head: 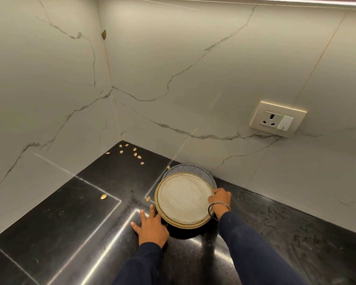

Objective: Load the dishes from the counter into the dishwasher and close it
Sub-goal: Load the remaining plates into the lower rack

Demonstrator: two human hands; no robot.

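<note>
plates (183, 199) stacked on the black counter (70, 223) by the wall | my right hand (219, 198) grips the stack's right rim | my left hand (150, 227) lies flat, fingers straight, touching its left edge | likely heavy, hard, breakable: lift from both sides

White veined marble walls (173, 58) meet in a corner above the black polished worktop (70, 233); wall socket (276, 119) at right.
</note>
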